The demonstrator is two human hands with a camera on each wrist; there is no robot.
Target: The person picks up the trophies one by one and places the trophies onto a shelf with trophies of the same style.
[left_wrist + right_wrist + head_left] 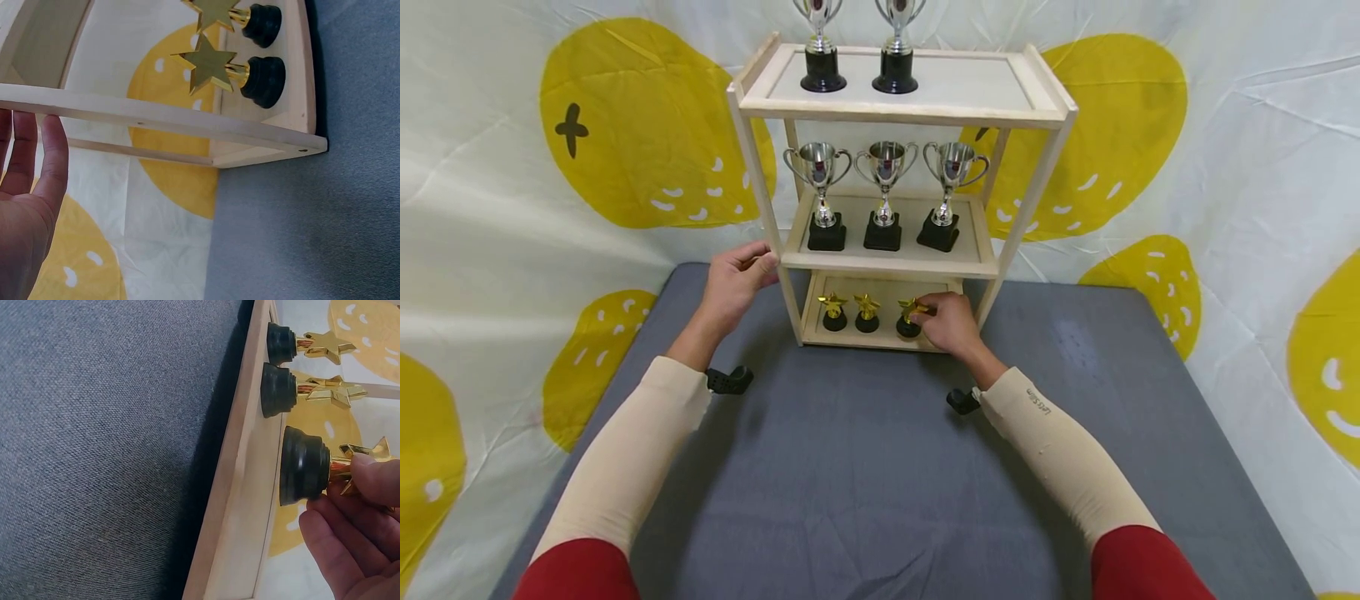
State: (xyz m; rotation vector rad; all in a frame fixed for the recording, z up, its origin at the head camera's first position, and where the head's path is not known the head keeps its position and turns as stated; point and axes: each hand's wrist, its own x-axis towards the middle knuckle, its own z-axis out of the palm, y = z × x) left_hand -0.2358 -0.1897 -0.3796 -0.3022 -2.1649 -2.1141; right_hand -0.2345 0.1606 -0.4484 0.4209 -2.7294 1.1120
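Note:
A small gold star trophy (305,465) with a black base is pinched at its star by my right hand (951,323), above the bottom board of a wooden shelf (891,271). Whether its base touches the board I cannot tell. To its left stand two similar star trophies, one in the middle (867,313) and one at the left (833,312). My left hand (735,279) is at the shelf's left front post (169,125). In the left wrist view its fingers are fairly straight, with their tips against the post.
On the middle board stand three silver cups: left (822,187), centre (884,187) and right (948,192), the last turned at an angle. Two more cups (896,67) stand on the top board. Grey cloth (865,467) covers the table; a patterned curtain (700,50) hangs behind.

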